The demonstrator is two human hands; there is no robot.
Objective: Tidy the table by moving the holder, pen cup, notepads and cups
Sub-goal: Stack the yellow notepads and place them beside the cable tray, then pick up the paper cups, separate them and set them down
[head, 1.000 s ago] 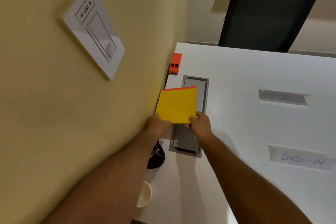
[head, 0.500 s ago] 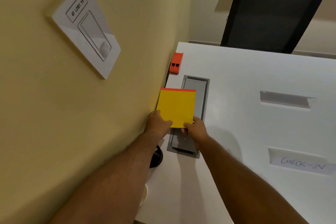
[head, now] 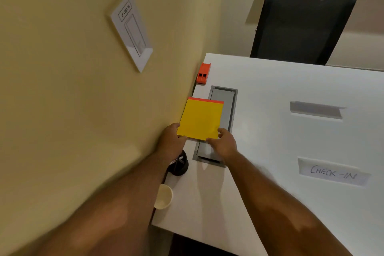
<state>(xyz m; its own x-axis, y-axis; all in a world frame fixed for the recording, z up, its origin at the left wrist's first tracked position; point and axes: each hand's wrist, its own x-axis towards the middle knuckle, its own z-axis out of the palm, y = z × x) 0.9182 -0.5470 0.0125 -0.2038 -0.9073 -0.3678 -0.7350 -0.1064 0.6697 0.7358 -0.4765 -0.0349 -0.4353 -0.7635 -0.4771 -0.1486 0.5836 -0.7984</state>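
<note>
Yellow-beige paint covers the wall that fills the left half of the frame, with a white switch plate mounted on it in the upper left. The white counter spreads across the right and centre, its left edge against the wall. A black chair stands behind it in the upper right. A grey cable hatch is set into the counter near the wall, running from mid-frame down toward the wrists.

The yellow notepad, with an orange strip along its far edge, sits at the centre of the frame, partly over the hatch and just beside the wall. The left hand grips its lower left corner, thumb on top, while the right hand pinches its lower right corner; both sets of fingers are closed on the pad's near edge, the rest of the pad reaching away from them. Whether the pad rests on the counter or is held just above it cannot be told.

A paper label reading "CHECK-IN" lies at the right. A black pen cup stands under the left wrist, and a cream paper cup below it near the counter's edge. A small orange holder sits against the wall beyond the hatch.
</note>
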